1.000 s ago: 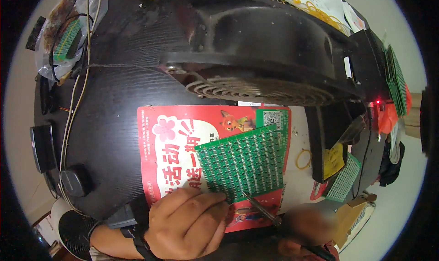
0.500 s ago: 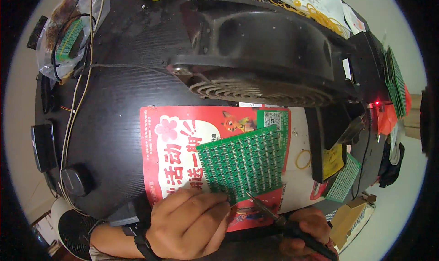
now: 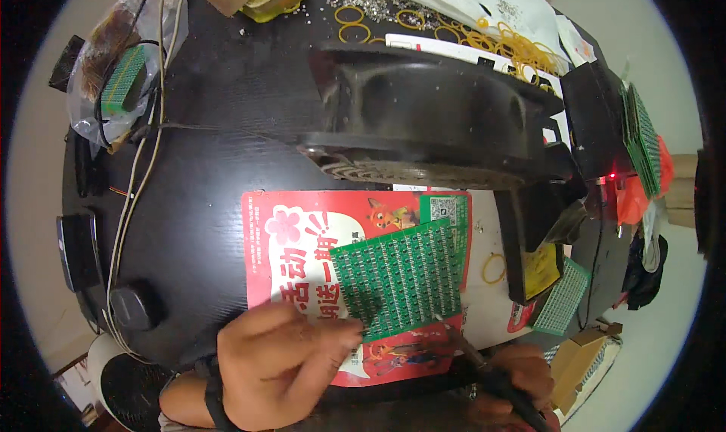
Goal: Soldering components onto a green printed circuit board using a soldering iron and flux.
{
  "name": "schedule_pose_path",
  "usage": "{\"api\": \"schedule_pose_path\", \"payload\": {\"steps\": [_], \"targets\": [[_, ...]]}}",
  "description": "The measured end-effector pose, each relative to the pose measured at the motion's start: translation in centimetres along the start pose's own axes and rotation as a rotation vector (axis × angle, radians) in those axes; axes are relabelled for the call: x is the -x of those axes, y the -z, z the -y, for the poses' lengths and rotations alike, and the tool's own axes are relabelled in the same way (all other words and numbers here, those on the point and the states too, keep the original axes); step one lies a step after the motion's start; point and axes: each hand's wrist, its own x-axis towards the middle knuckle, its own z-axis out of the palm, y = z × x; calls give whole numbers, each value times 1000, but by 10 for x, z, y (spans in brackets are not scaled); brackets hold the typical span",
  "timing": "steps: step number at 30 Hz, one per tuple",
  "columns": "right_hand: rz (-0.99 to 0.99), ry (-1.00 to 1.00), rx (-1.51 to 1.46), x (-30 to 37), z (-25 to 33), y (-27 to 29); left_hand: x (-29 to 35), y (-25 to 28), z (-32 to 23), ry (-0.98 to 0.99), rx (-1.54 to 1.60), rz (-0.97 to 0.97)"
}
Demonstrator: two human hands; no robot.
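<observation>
On a dark wood-grained table [image 3: 204, 205], with a black fan [image 3: 431, 107] beyond a red printed sheet [image 3: 265, 228] and a green circuit board [image 3: 401, 277] lying aslant on that sheet. With the left hand [image 3: 283, 364] at the board's near left corner, fingertips drawn together, impossible to tell if pinching anything; with the right hand [image 3: 522, 375] wrapped around a soldering iron [image 3: 470, 350], tip at the board's near edge, toward the right

Sm. electronics workshop, I'd say: green PCB [image 3: 401, 277] on the dk. table [image 3: 208, 182], soldering iron [image 3: 495, 377] at it, blk. fan [image 3: 431, 107] beyond, spare PCBs [image 3: 641, 133] stacked far R, loose rubber bands [image 3: 523, 51].
</observation>
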Motion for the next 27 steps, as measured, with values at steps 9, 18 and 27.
{"api": "schedule_pose_path", "payload": {"steps": [9,18,27], "targets": [[-7,-59,-119,-46,6,13,-1,68,-36,-13,521,-493],[410,80,-73,-72,13,21,-23,39,-33,6,103,-259],[520,80,-256,-56,5,-22,-16,23,9,-110,-151,-104]]}}
